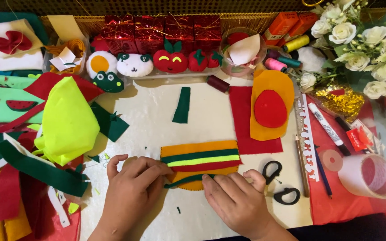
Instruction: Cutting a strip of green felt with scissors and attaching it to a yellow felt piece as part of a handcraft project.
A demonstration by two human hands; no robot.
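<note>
A layered felt piece point(200, 156) lies in the middle of the white table: orange felt with dark green, yellow-green and red strips across it. My left hand point(130, 192) rests fingers-down on its left end, pressing on the edge. My right hand point(237, 201) presses flat on its lower edge, where a thin dark green strip point(188, 179) curves over the orange felt. Neither hand lifts anything.
Black-handled scissors point(280, 183) lie just right of my right hand. A tape roll point(366, 175), pens and a pencil sit at the right. Felt scraps point(68, 120) pile up at the left. Stuffed felt toys point(135, 64), thread spools and white flowers point(362, 40) line the back.
</note>
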